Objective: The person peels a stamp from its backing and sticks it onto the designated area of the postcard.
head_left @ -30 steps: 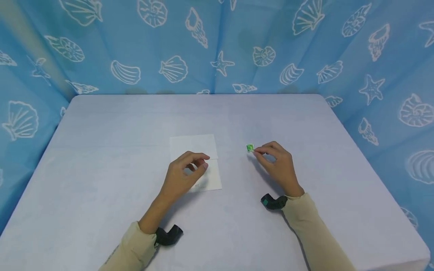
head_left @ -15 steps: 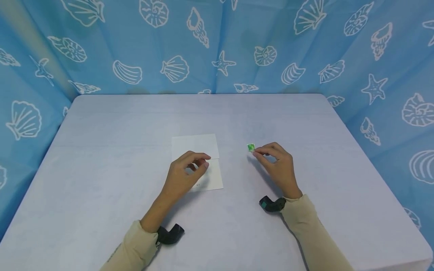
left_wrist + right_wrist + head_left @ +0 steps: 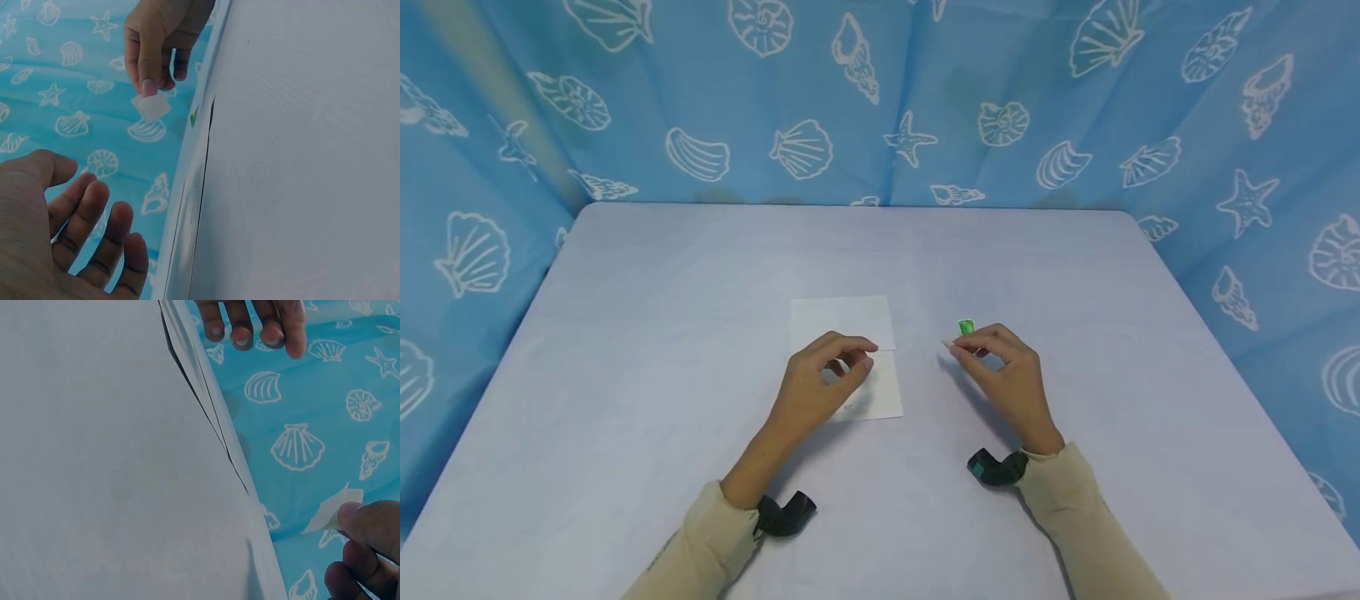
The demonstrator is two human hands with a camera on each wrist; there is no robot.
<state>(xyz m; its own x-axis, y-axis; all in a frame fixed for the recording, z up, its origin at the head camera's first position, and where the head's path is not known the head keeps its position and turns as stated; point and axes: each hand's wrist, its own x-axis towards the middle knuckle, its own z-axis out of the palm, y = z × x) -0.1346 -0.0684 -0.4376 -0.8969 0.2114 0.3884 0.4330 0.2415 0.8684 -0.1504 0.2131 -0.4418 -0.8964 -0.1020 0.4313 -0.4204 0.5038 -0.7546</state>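
The fingers [image 3: 991, 336] of the right hand [image 3: 1011, 379], in the head view, pinch a small white piece [image 3: 947, 343] that pokes out past their tips. Just beyond them shows a small green rectangle [image 3: 967, 326] with a pale edge. The fingers of the left hand [image 3: 820, 379] are loosely bent and free — they hover over a white sheet [image 3: 842, 317] with a line across it, on the tabletop [image 3: 700, 283].

In the left wrist view, the white piece hangs from the right fingertips, the green rectangle beside them, small and blurred. The left fingers are relaxed and parted, well apart from it.

In the right wrist view, the white piece juts from under the thumb — the left fingers hang well away.
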